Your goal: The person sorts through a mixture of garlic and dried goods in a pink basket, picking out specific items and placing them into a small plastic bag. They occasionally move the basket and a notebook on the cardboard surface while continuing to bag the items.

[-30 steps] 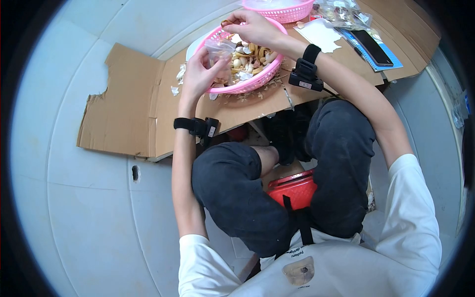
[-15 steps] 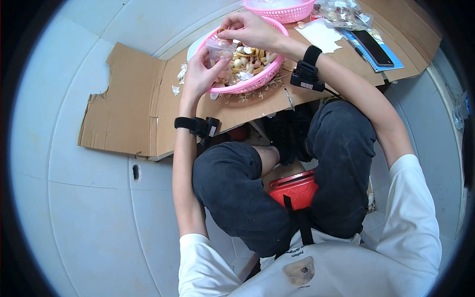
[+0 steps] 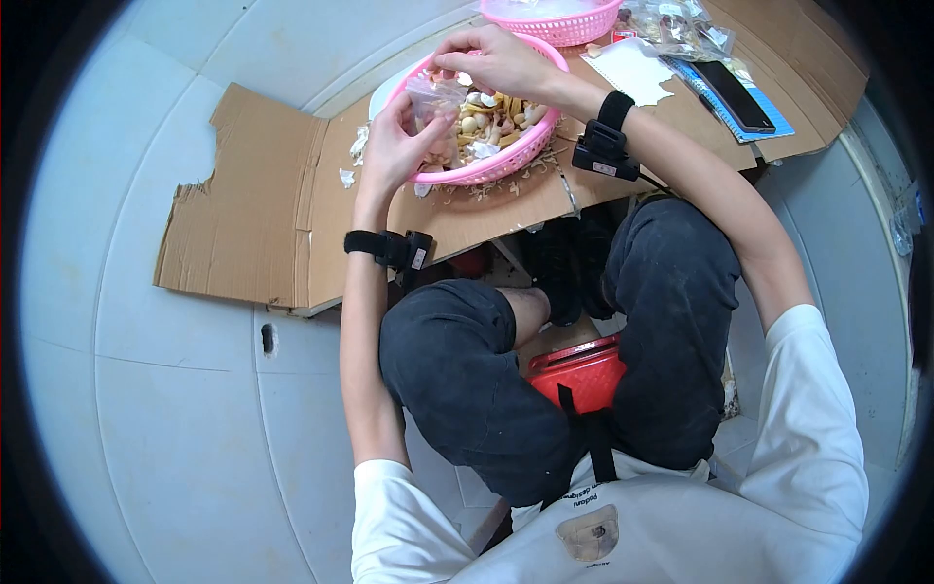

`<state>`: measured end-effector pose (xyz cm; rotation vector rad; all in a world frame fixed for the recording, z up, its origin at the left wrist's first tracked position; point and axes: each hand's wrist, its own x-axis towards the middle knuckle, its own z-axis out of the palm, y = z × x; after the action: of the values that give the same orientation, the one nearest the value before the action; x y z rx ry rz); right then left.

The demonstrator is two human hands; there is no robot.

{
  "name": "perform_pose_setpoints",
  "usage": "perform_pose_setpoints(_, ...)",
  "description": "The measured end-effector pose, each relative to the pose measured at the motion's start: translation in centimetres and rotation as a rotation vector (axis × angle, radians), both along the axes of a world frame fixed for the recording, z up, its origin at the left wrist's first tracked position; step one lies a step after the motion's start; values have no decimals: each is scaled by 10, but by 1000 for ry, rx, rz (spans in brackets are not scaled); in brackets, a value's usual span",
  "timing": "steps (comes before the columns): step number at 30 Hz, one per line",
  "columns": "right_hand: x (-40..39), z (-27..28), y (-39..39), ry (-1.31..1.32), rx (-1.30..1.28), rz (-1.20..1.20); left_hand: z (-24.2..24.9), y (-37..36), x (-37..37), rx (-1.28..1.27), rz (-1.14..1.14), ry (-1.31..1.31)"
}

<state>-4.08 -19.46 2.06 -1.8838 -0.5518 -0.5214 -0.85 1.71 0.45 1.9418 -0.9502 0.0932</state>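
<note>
My left hand grips a small clear plastic bag by its side, thumb and fingers closed on the film. Over the mouth of the bag, my right hand has its fingers bent together in a pinch; whatever is between the fingertips is too small to make out. Both hands are over a pink plastic basket. It holds a mix of pale round pieces and yellowish-brown strips, which look like dried food. Part of the contents is hidden behind the bag and my left hand.
A second pink basket stands behind. To the right lie white paper, filled clear packets and a dark phone on a blue notebook. Cardboard covers the work surface. A red container is between my legs.
My right fingertips have dipped slightly toward the bag's mouth, and the brownish piece seen at them earlier no longer shows. My left hand and the bag have hardly moved.
</note>
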Motion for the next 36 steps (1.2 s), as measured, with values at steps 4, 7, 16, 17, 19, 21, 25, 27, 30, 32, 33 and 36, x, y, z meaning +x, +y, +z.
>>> perform_pose_setpoints(4,4,-2,-1,-37,22,-12,0,0,-1,-13,-9,-4)
perform_pose_setpoints(7,5,-4,0,-89,17,-49,0,0,0,-13,-14,-6)
perform_pose_setpoints(16,-7,1,-1,-137,21,-86,0,0,0,-7,-14,-1)
perform_pose_setpoints(17,-7,1,0,-138,20,-86,0,0,0,-9,-16,1)
perform_pose_setpoints(19,-3,-1,-1,-243,-61,-203,-1,0,1,-3,-12,1)
perform_pose_setpoints(21,2,-2,-3,-328,-107,-251,0,0,1,4,-8,1)
perform_pose_setpoints(25,6,-4,-2,-504,-132,-269,1,-1,-2,-7,-7,24)
perform_pose_setpoints(27,3,-4,-2,-401,-147,-187,1,-1,-2,-19,-17,32)
perform_pose_setpoints(30,1,0,1,-183,-117,-70,-1,0,2,5,-5,9)
perform_pose_setpoints(32,-1,2,1,-68,-74,-37,-1,0,2,-3,-14,18)
perform_pose_setpoints(33,-2,1,0,-48,-16,7,-1,0,1,-3,-14,19)
perform_pose_setpoints(36,-3,-1,0,-71,74,49,0,0,0,-6,-17,36)
